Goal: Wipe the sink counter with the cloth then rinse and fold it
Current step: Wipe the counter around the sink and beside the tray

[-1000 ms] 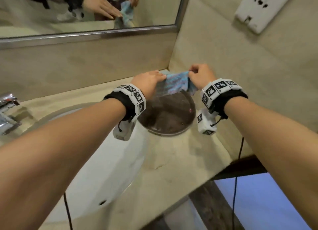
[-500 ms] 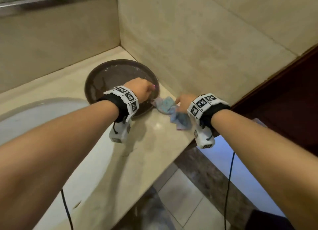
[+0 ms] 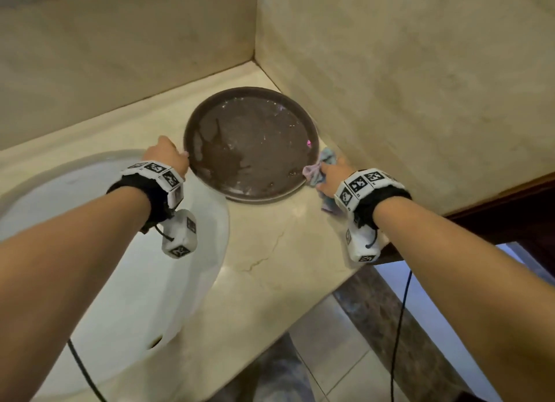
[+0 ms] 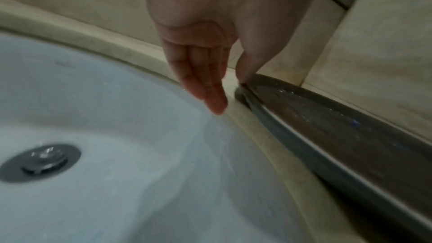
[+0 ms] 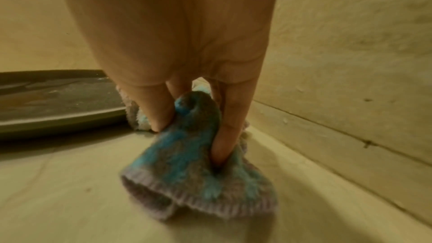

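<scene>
The right hand [image 3: 333, 176] bunches the cloth [image 5: 187, 156] on the counter's [image 3: 270, 251] right edge, while the left hand [image 4: 210, 43], fingers straight, seemingly thumbs the tray [image 3: 252, 143].

Beige marble-look wall panels [image 3: 390, 71] meet in a corner above a matching tabletop [image 3: 270, 266] with a hairline crack, beside a white basin [image 3: 135, 296], while pale floor tiles [image 3: 330, 356] and a dark stone strip [image 3: 390, 326] show below under warm, dim indoor light.
</scene>
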A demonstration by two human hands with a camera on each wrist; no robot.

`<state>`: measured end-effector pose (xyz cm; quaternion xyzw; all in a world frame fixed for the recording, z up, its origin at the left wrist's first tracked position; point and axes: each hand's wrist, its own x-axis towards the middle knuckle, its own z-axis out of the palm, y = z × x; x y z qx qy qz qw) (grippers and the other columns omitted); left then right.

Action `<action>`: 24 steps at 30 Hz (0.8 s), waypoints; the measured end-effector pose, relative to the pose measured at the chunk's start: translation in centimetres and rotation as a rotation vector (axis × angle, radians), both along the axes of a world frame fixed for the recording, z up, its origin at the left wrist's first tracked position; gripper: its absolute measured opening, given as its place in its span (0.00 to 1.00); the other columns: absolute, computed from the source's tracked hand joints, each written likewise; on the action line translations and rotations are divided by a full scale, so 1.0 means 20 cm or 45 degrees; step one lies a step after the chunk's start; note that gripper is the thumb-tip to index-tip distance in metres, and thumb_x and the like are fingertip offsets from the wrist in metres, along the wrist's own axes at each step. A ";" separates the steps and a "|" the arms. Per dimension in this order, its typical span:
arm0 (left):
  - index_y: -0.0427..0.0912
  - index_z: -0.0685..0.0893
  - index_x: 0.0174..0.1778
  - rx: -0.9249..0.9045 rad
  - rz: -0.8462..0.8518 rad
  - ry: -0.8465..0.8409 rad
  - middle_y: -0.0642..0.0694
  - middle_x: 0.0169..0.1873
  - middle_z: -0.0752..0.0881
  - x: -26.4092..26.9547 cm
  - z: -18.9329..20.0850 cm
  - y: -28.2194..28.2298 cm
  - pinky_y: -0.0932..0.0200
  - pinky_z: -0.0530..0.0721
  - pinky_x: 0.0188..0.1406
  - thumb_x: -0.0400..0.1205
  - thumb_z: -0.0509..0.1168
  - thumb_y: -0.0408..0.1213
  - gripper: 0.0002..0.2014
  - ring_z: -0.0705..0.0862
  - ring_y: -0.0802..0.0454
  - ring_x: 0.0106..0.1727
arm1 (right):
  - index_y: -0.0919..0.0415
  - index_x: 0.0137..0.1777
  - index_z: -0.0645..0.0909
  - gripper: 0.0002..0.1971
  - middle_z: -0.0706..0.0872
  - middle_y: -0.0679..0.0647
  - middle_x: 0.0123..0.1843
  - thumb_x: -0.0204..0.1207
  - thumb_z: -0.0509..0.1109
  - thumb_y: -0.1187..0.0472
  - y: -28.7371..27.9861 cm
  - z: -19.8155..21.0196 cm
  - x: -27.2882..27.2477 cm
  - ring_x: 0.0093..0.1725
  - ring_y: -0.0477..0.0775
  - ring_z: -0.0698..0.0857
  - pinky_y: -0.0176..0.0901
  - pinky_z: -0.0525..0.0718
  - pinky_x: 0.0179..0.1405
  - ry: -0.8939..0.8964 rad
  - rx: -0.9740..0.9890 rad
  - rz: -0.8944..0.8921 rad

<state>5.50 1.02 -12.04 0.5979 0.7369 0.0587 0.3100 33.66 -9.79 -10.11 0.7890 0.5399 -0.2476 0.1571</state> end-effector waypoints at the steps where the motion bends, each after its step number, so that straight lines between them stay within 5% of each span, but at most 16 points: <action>1: 0.33 0.81 0.49 -0.035 0.014 -0.096 0.35 0.41 0.90 0.00 0.00 0.00 0.47 0.88 0.47 0.83 0.59 0.46 0.17 0.89 0.41 0.36 | 0.59 0.79 0.63 0.28 0.61 0.66 0.79 0.80 0.64 0.56 0.02 0.00 0.00 0.76 0.68 0.68 0.52 0.70 0.72 0.007 0.014 -0.017; 4: 0.36 0.82 0.32 -0.047 0.063 -0.231 0.40 0.26 0.88 -0.01 -0.02 0.02 0.60 0.85 0.37 0.82 0.63 0.45 0.17 0.84 0.59 0.16 | 0.61 0.76 0.68 0.24 0.69 0.63 0.76 0.81 0.64 0.57 0.09 0.03 0.00 0.71 0.63 0.75 0.45 0.74 0.65 -0.024 0.082 0.001; 7: 0.40 0.78 0.25 -0.059 0.127 -0.224 0.49 0.09 0.82 -0.05 0.00 0.03 0.56 0.87 0.40 0.81 0.65 0.42 0.18 0.82 0.61 0.14 | 0.59 0.78 0.64 0.28 0.63 0.66 0.79 0.80 0.65 0.56 0.17 0.02 -0.03 0.75 0.68 0.68 0.53 0.70 0.72 0.029 0.062 0.010; 12: 0.38 0.75 0.33 -0.057 0.230 -0.277 0.33 0.34 0.90 -0.14 0.01 0.04 0.45 0.90 0.47 0.83 0.61 0.39 0.13 0.91 0.43 0.34 | 0.58 0.76 0.66 0.23 0.64 0.66 0.74 0.82 0.59 0.54 0.32 0.02 -0.14 0.65 0.69 0.76 0.51 0.75 0.61 -0.042 0.057 0.132; 14: 0.38 0.74 0.31 -0.061 0.265 -0.282 0.33 0.35 0.90 -0.17 0.02 0.04 0.46 0.90 0.45 0.83 0.60 0.39 0.14 0.90 0.41 0.34 | 0.58 0.74 0.67 0.22 0.64 0.65 0.73 0.82 0.59 0.53 0.39 0.01 -0.18 0.63 0.69 0.77 0.51 0.76 0.58 -0.047 0.067 0.136; 17: 0.36 0.79 0.32 -0.057 0.284 -0.205 0.34 0.34 0.90 -0.23 0.03 0.05 0.53 0.89 0.41 0.82 0.58 0.37 0.13 0.90 0.43 0.33 | 0.60 0.74 0.69 0.23 0.70 0.65 0.72 0.80 0.61 0.57 0.49 0.02 -0.24 0.69 0.67 0.74 0.52 0.73 0.69 -0.092 0.085 0.161; 24: 0.38 0.75 0.36 -0.028 0.343 -0.133 0.32 0.35 0.90 -0.39 0.03 0.01 0.44 0.89 0.48 0.82 0.58 0.34 0.09 0.90 0.39 0.39 | 0.60 0.77 0.63 0.22 0.68 0.66 0.75 0.83 0.53 0.61 0.72 0.08 -0.34 0.73 0.68 0.70 0.54 0.65 0.74 -0.051 0.110 0.351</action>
